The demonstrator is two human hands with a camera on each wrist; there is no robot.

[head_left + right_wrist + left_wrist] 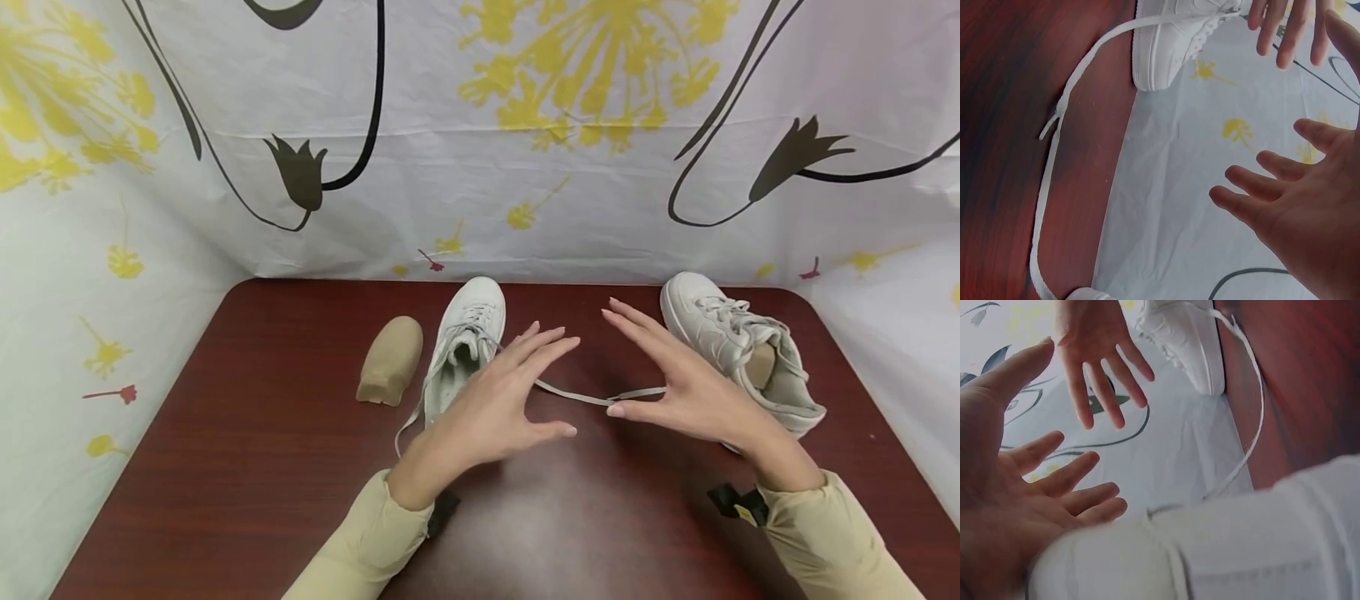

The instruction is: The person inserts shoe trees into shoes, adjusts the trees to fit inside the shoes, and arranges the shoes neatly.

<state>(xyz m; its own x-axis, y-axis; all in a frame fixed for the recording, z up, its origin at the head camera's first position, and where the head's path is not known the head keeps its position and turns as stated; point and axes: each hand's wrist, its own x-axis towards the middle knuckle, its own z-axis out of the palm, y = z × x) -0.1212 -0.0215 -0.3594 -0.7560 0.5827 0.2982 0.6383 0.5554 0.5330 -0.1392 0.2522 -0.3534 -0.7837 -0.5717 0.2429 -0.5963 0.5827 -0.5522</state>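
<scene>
Both hands hover over the dark red table with fingers spread and palms facing each other, holding nothing. My left hand [487,404] is in front of the left white sneaker [480,302] and partly hides its opening. Beside the right white sneaker [693,312], my right hand [693,392] covers part of its side. A pale shoelace [573,395] runs across the table between the two sneakers; the right wrist view shows a short loose end where the lace [1054,150] joins. A tan shoe insert [761,365] sits inside the right sneaker.
Left of the left sneaker lies another tan shoe insert [392,360]. Behind the table's far edge hangs a white cloth [420,208] with yellow flowers and dark stems, which also covers the sides. A lace end trails beside the left sneaker.
</scene>
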